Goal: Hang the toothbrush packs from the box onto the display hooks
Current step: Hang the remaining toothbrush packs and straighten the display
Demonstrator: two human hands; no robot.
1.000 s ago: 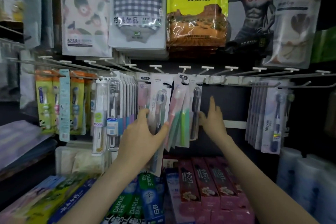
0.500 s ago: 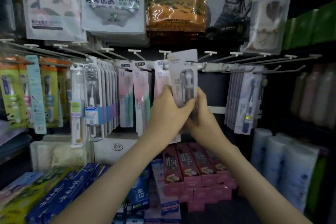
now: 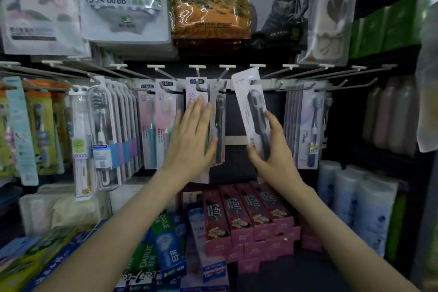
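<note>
Head view: the hook rail (image 3: pixel 267 83) spans the rack, with hung toothbrush packs (image 3: pixel 163 111) crowding its nine o'clock half. On the centre packs the left hand (image 3: pixel 193 140) presses flat, fingers straight. At its three o'clock, the right hand (image 3: pixel 272 149) grips a dark toothbrush pack (image 3: pixel 251 102) by the lower half; the pack is tilted and its top overlaps the rail.

Display hooks (image 3: pixel 155 66) in a row, toothbrush packs (image 3: pixel 149 125) hanging from several. Below, pink toothpaste boxes (image 3: pixel 256 216) stacked side by side.
</note>
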